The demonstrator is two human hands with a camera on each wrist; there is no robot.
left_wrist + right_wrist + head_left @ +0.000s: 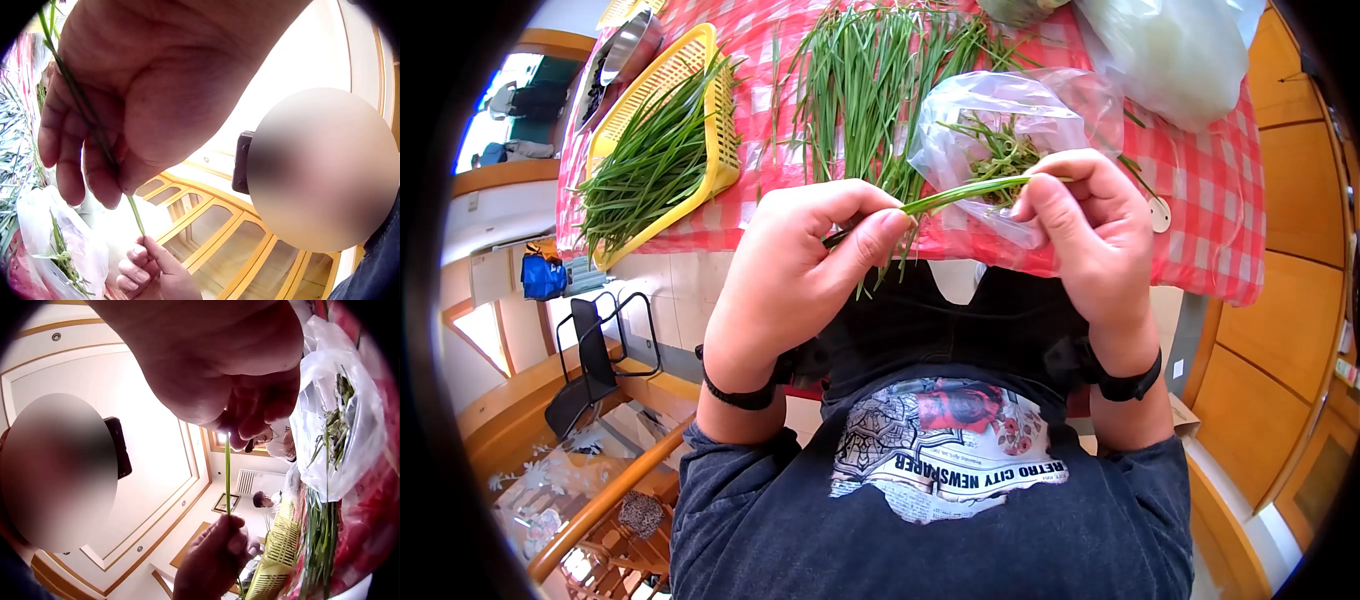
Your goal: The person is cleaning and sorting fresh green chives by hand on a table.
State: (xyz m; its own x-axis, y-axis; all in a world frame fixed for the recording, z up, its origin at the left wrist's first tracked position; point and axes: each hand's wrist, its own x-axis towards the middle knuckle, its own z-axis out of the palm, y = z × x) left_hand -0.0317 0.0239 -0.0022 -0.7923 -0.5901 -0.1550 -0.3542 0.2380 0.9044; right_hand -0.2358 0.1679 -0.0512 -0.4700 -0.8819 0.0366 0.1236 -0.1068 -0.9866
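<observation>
A few long green stalks stretch between the two hands above the table's near edge. The left hand pinches them between thumb and forefinger, their other part running back across its palm in the left wrist view. The right hand pinches the pale end with thumb and fingertips. Just behind the right hand lies an open clear plastic bag with green scraps in it. A spread of long green stalks lies on the table beyond the hands.
Left on the red checked cloth, a yellow basket holds more stalks, with a metal bowl behind it. A full white plastic bag stands at the back right. A black chair is at the left.
</observation>
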